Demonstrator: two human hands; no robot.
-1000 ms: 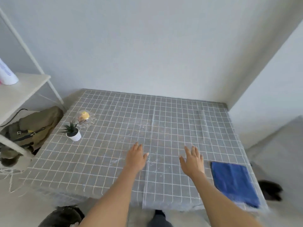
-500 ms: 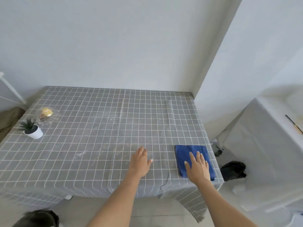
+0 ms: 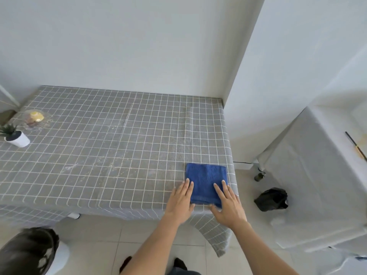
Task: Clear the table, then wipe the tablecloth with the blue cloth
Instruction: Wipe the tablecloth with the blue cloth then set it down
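Lower centre of frame: left hand [image 3: 181,201] and right hand [image 3: 228,205], both flat with fingers spread, neither closed on anything; left fingertips over the left edge, right fingers pressed on the lower right part, of the folded square blue terry cloth [image 3: 206,180]; cloth lying near the right corner of the grey white-checked tablecloth [image 3: 119,145], close to its front edge. Middle of frame: pale crumb-like specks scattered over the checked fabric. Far left: small green plant in a white pot [image 3: 14,135]; just beyond, a clear glass dish with a yellow item [image 3: 35,118]; both not yet cleared. Likely risks: cloth sliding off the near corner under a pull; tablecloth bunching under pressure; wiping begun ahead of clearing. Against half a second earlier: left hand shifted from bare tablecloth onto the cloth's edge; right hand lower on the cloth.
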